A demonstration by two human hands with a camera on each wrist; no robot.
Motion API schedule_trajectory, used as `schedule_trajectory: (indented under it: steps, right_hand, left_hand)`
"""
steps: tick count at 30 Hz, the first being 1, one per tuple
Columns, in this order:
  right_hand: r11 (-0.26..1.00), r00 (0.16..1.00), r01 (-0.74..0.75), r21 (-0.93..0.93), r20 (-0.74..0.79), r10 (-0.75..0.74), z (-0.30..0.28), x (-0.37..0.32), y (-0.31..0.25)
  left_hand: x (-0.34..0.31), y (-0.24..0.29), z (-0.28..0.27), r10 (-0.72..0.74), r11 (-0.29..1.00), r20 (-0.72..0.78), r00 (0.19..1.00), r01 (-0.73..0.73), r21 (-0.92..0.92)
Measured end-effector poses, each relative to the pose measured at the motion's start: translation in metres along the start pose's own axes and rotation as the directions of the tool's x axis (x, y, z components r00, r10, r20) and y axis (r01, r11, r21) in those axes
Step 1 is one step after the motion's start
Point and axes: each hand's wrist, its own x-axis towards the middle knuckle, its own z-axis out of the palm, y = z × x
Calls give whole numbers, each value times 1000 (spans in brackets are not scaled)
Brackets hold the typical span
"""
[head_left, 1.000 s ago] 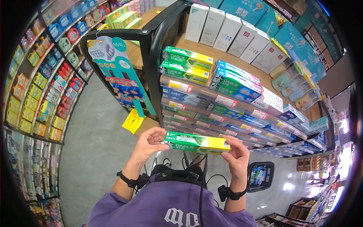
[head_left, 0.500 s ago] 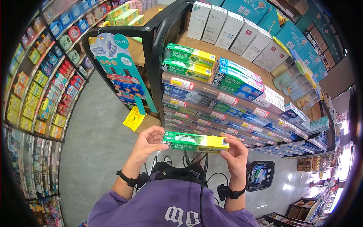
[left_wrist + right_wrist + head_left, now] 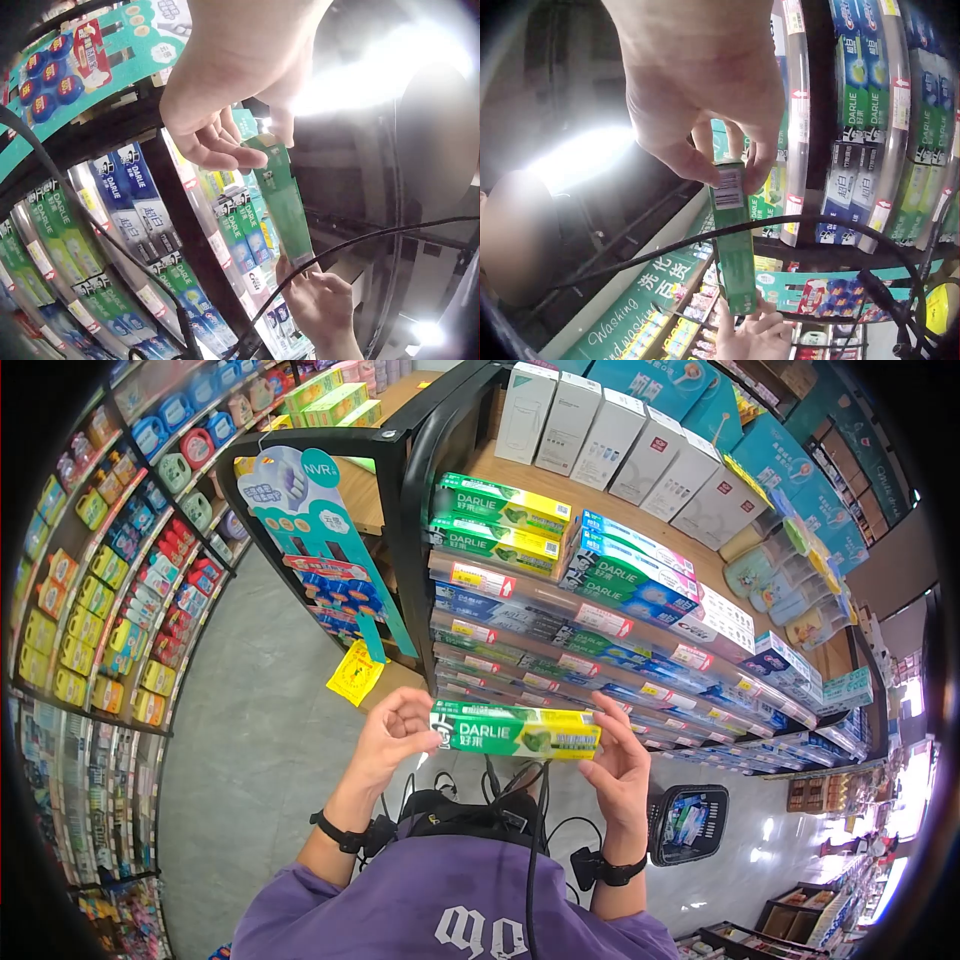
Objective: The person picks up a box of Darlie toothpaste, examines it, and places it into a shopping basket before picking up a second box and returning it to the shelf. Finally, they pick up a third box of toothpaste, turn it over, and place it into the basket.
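A green and yellow DARLIE toothpaste box (image 3: pixel 515 731) is held level in front of the chest, its large lettering facing up in the head view. The left hand (image 3: pixel 395 732) pinches its green end between thumb and fingers. At the yellow end, the right hand (image 3: pixel 619 761) grips it between thumb and fingers. In the left wrist view the left hand (image 3: pixel 232 97) holds the near end of the box (image 3: pixel 285 199). The right wrist view has the right hand (image 3: pixel 705 97) pinching the end of the box (image 3: pixel 735 255) beside a barcode.
Beyond the hands stands a tiered shelf with similar DARLIE boxes (image 3: pixel 500 510) and price tags. White boxes (image 3: pixel 568 422) line its top. A black basket (image 3: pixel 688 824) with packages is on the floor at right. Bottles fill shelves at far left. Black cables hang by the body.
The box has been turned about its long axis, so the large DARLIE face now shows instead of the side with small print. Both hands still hold its ends; the right fingers have shifted slightly.
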Motion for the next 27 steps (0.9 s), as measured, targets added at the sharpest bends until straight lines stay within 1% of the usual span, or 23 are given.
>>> schedule_trajectory:
  steps: [3,6,8,11,14,17,20,23,24,26,27]
  right_hand:
    - [997,997,-70,44,-8,70,4,1,0]
    - [985,985,-172,-11,-23,172,0,-1,3]
    - [979,978,-205,-5,-36,204,-2,-1,3]
    - [975,973,-220,11,-65,221,-7,-1,8]
    - [973,969,-226,40,-92,229,-11,-3,13]
    - [972,969,-227,57,-90,231,-15,-6,14]
    - [975,975,-210,76,-60,215,-20,-8,16]
    - [981,982,-182,67,-42,185,-18,-12,17]
    - [984,984,-170,59,-39,173,-18,-13,17]
    - [975,972,-221,-3,-80,220,-18,-16,20]
    - [969,965,-246,-34,-104,242,-19,-17,21]
  left_hand:
    - [-1,4,3,21,999,-13,1000,-21,-28]
    - [1,0,1,30,999,-3,1000,-30,-35]
    - [0,1,4,17,997,-12,1000,-18,-69]
    - [-1,6,8,71,995,79,994,-65,-81]
    - [-1,3,5,-12,999,58,998,9,48]
    - [1,-5,3,10,997,42,999,-13,72]
    - [0,-1,7,11,994,28,1000,-14,106]
    - [2,-13,3,83,996,68,994,-85,35]
    - [1,-16,1,74,992,17,997,-76,97]
    - [-1,-23,1,62,975,-82,995,-43,217]
    - [-2,-23,2,64,968,-82,995,-42,247]
